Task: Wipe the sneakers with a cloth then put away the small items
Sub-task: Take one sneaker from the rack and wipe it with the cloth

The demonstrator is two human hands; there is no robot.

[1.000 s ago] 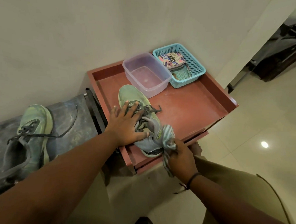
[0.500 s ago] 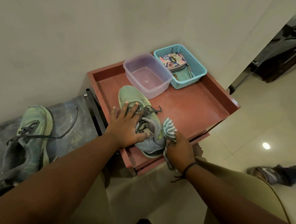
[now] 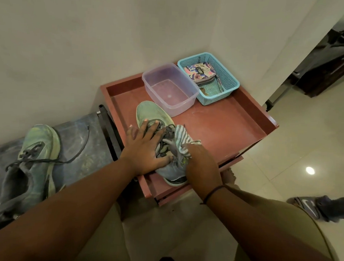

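Our left hand (image 3: 144,149) lies flat with spread fingers on the laces of the green sneaker (image 3: 156,137), which sits on the red tray table (image 3: 227,129). Our right hand (image 3: 201,163) holds the striped cloth (image 3: 181,138) bunched against the shoe's side near the heel. The other sneaker (image 3: 34,159) rests on the dark bench (image 3: 81,133) to the left. Behind the shoe stand a clear tub (image 3: 169,88) and a blue basket (image 3: 227,77) with small items inside.
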